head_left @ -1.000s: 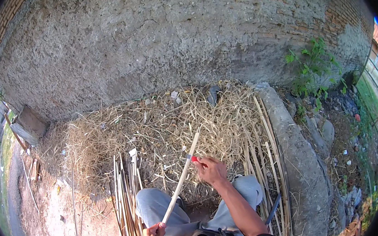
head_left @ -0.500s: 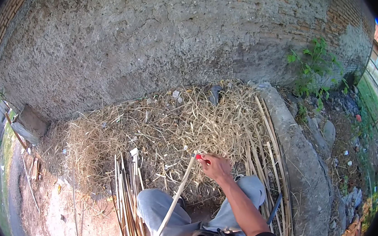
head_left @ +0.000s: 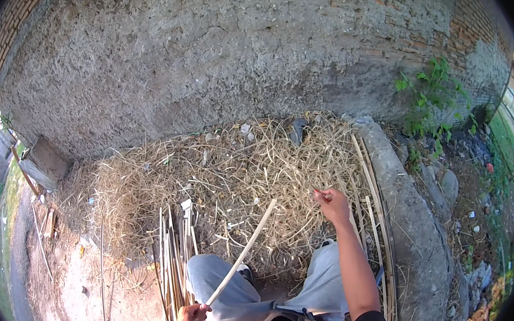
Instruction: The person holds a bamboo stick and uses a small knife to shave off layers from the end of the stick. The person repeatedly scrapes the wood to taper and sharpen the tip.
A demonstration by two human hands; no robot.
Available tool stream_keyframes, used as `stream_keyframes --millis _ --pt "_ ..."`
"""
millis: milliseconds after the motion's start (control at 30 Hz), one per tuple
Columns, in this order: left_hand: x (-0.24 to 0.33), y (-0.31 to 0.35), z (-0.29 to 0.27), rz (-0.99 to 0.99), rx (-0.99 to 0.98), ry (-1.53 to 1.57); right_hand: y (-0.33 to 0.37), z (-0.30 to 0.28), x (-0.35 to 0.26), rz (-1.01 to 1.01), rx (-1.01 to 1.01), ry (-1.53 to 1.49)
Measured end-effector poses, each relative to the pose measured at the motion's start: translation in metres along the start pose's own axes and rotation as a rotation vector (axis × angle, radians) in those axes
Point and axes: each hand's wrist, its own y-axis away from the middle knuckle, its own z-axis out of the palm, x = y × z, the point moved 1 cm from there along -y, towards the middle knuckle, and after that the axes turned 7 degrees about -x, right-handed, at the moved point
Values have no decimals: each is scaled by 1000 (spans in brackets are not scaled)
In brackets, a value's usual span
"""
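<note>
My left hand [head_left: 191, 320] is closed around the lower end of a pale bamboo strip [head_left: 243, 253]. The strip slants up and to the right over my bent knee, its top end free in the air. Out to the right, my right hand [head_left: 334, 206] is closed on a small red object [head_left: 318, 193] that sticks out at its fingertips. Most of that object is hidden by the fingers, so its kind is unclear. It is apart from the strip, above a heap of pale shavings [head_left: 284, 163].
A bundle of bamboo strips [head_left: 174, 258] leans beside my left leg. More long strips [head_left: 372, 199] lie at the right, along a low concrete edge [head_left: 408, 224]. Beyond the shavings rises a rough plastered wall [head_left: 217, 57]; a leafy plant [head_left: 432, 94] grows by it.
My right hand has moved right and slightly up with the red object, away from the strip's top end. My left hand has risen a little and the strip has shifted with it.
</note>
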Motion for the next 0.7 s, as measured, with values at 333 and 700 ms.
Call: stream_keyframes --millis 333,700 --pt "76 -64 -4 104 -72 -188 16 -5 -30 120 -148 -1074" --pt "112 -172 2 355 -19 -586 -5 7 -17 32 27 -1470"
